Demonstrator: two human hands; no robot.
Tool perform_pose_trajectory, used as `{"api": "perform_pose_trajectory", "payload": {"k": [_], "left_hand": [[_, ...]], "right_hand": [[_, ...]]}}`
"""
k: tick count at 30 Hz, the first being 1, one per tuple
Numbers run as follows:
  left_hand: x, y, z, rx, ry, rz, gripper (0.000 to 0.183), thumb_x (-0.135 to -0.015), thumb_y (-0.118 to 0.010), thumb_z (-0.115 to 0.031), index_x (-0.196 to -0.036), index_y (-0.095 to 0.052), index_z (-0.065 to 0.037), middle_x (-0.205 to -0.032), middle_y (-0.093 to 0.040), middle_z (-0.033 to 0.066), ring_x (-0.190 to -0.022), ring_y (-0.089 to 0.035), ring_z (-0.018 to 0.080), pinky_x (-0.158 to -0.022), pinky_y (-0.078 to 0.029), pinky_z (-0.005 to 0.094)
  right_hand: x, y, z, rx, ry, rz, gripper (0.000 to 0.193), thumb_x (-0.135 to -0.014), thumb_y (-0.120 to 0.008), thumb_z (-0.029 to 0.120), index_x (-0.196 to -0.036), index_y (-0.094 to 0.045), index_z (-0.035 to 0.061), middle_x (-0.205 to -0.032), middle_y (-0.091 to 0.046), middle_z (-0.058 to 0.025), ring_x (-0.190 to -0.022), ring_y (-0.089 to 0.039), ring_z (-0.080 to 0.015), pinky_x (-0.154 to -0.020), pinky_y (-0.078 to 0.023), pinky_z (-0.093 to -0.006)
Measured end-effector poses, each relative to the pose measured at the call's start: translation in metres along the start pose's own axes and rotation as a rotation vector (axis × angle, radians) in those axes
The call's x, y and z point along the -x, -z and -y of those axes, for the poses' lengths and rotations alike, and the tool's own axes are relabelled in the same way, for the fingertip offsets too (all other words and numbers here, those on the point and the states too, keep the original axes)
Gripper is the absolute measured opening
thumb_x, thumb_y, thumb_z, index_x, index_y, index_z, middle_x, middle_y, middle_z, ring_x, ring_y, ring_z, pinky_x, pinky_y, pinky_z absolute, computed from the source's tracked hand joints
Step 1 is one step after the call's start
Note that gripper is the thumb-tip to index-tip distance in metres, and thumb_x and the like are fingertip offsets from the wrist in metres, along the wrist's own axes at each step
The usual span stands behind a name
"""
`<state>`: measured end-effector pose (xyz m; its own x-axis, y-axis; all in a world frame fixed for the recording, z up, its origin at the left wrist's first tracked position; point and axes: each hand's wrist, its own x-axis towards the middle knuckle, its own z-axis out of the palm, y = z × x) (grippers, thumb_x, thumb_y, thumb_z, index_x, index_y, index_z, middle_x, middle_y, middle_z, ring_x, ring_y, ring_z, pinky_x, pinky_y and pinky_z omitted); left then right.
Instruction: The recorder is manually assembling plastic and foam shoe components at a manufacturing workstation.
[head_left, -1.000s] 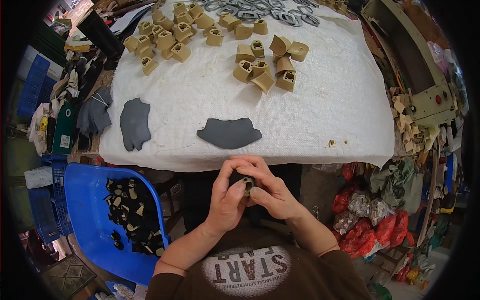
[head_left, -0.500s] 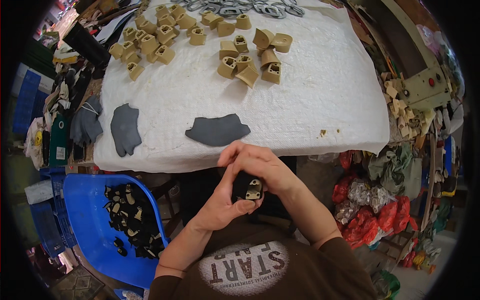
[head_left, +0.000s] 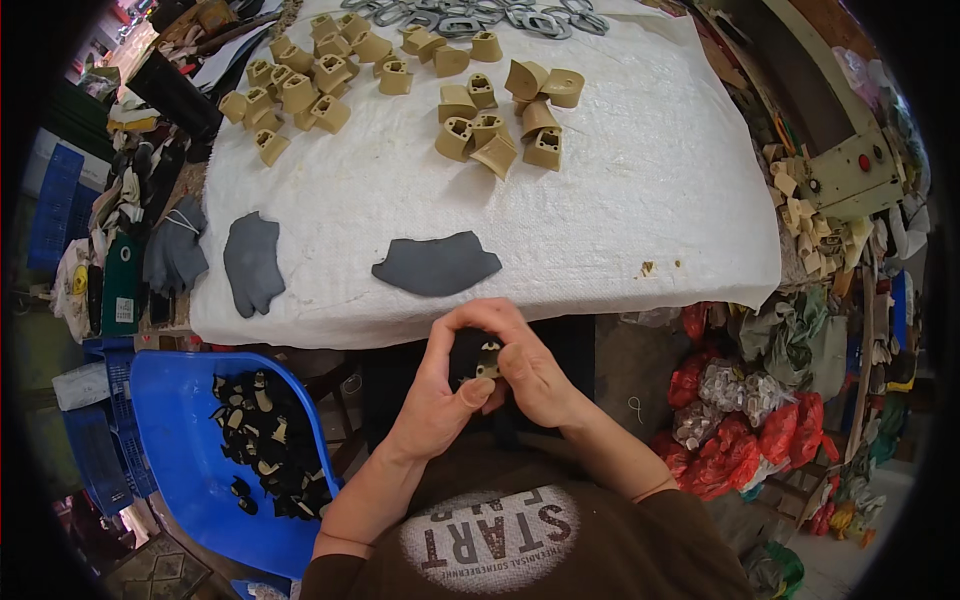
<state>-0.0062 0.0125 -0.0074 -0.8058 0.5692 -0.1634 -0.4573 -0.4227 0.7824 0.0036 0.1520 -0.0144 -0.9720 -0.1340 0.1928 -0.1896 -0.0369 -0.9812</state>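
While both hands meet just below the table's near edge, the left hand (head_left: 437, 395) curls around a small black-covered heel block (head_left: 474, 358), its thumb pressed across the front. The right hand (head_left: 530, 370) closes over the same piece from the other side, fingers bent tight with a beige patch showing between them. Behind lie a dark grey rubber sheet (head_left: 437, 265) on the white-covered table (head_left: 650, 180), tan heel blocks (head_left: 495, 125), and a blue tub (head_left: 180, 430) of black pieces at left.
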Motion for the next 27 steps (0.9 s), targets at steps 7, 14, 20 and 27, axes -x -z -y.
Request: {"api": "perform_pose_trajectory", "payload": {"k": [7, 14, 20, 27], "left_hand": [[-0.002, -0.005, -0.005, -0.784, -0.236, -0.369, 0.069, -0.075, -0.064, -0.002, -0.134, -0.028, -0.001, -0.123, -0.042, 0.0167, -0.108, -0.046, 0.0249, -0.091, -0.040, 0.0361], [0.003, 0.001, -0.007, -0.356, -0.326, -0.222, 0.051, -0.082, -0.054, -0.006, -0.129, -0.036, 0.001, -0.111, -0.048, 0.0149, -0.100, -0.049, 0.0218, -0.083, -0.041, 0.0278], [0.002, 0.004, -0.005, -0.588, -0.182, -0.075, 0.042, -0.090, -0.041, -0.013, -0.129, -0.035, 0.003, -0.118, -0.049, 0.0161, -0.106, -0.050, 0.0216, -0.091, -0.038, 0.0304], [-0.001, 0.010, -0.017, -0.626, -0.178, 0.027, 0.042, -0.089, -0.041, -0.012, -0.129, -0.035, 0.003, -0.114, -0.052, 0.0142, -0.104, -0.051, 0.0186, -0.092, -0.038, 0.0285]], "right_hand": [[0.006, 0.004, 0.019, 0.419, -0.027, -0.032, 0.056, -0.074, -0.070, 0.019, -0.123, -0.050, 0.0046, -0.075, -0.055, -0.0126, -0.063, -0.056, -0.0205, -0.059, -0.047, -0.0290], [0.004, 0.017, 0.014, 0.157, -0.201, -0.040, 0.040, -0.089, -0.041, 0.010, -0.129, -0.042, 0.0019, -0.090, -0.062, -0.0144, -0.073, -0.061, -0.0181, -0.068, -0.049, -0.0294], [0.004, 0.008, 0.008, 0.278, 0.104, 0.026, 0.045, -0.086, -0.043, 0.010, -0.131, -0.039, 0.0022, -0.089, -0.060, -0.0185, -0.072, -0.060, -0.0356, -0.064, -0.048, -0.0352], [-0.004, 0.027, 0.018, 0.663, 0.123, 0.040, 0.028, -0.089, -0.048, 0.015, -0.112, -0.055, 0.0009, -0.096, -0.055, -0.0171, -0.080, -0.056, -0.0285, -0.074, -0.044, -0.0322]]}}
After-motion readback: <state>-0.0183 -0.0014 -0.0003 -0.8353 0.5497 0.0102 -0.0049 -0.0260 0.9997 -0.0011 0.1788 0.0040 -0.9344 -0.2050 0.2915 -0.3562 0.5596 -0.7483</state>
